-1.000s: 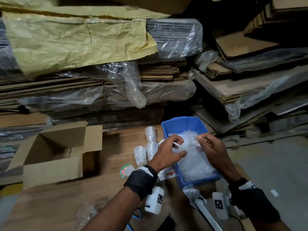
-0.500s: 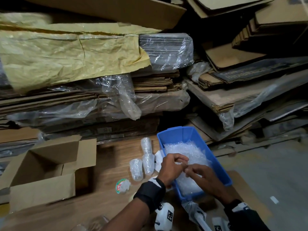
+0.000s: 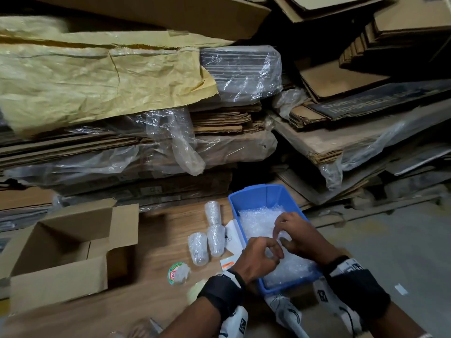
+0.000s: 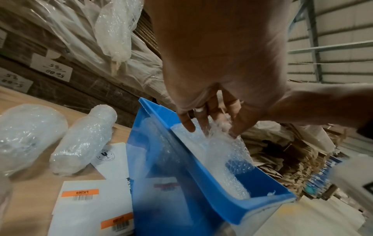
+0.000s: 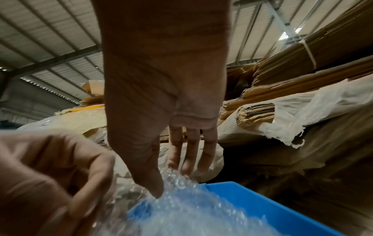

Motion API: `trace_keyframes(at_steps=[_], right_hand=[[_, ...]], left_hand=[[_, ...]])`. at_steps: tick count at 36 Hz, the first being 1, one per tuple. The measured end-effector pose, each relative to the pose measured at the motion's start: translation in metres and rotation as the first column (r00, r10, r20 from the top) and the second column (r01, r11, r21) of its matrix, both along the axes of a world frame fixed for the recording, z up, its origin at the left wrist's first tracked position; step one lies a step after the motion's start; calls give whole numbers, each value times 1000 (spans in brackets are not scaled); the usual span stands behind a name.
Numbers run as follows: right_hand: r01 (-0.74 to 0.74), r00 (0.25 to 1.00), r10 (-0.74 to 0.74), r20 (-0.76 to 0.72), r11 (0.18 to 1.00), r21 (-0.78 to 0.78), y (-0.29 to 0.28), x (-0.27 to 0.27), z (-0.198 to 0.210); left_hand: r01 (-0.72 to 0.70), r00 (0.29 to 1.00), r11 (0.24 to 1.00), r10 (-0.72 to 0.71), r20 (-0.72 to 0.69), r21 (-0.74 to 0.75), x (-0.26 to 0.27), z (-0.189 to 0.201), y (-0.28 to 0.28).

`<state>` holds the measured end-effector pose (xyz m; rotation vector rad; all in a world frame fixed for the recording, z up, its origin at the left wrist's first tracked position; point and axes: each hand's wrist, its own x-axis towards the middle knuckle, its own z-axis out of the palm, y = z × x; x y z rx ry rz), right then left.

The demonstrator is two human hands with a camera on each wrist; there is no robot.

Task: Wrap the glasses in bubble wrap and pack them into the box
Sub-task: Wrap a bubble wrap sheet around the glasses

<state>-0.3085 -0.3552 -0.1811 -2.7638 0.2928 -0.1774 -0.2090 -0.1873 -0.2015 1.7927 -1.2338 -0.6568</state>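
While both hands, left hand [image 3: 260,258] and right hand [image 3: 296,236], pinch bubble wrap [image 3: 258,222] in one blue bin [image 3: 256,195], three wrapped glasses [image 3: 216,240] flank "ekart" labels [image 4: 80,192] (two legible).

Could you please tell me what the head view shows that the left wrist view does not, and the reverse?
Only the head view shows the open brown cardboard box and the right hand. Only the left wrist view shows the white labels with orange barcode strips. Both show the blue plastic bin, the clear bubble wrap and the left hand pinching it.
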Motion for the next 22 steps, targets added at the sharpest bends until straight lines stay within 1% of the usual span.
trace_keyframes(at_steps=[3,6,8,12,15,18,20,22], right_hand=[[15,997,-17,78,1000,23,-12,-4,2],[36,997,-40,69,998,46,-20,-9,13],[47,996,-53,68,996,78,-22,-14,25],[95,986,-111,126,987,126,-25,-31,44],[115,971,-148,185,978,175,-22,-42,58],[139,942,-197,271,966,220,-18,-48,73],[155,917,-233,324,956,247,-15,-51,85],[159,905,-251,344,949,274,-11,-54,98]], left_hand=[[-11,1000,1000,11,10,-16,2,-5,1],[-15,1000,999,14,-5,-36,5,-11,2],[-5,1000,1000,5,-25,-16,6,-13,3],[17,999,996,-13,-52,87,4,-11,5],[45,999,977,-42,-19,207,3,-11,3],[90,993,947,-110,45,309,1,-12,0],[112,987,934,-145,74,338,0,-10,-1],[110,985,944,-145,93,311,-2,-9,-2]])
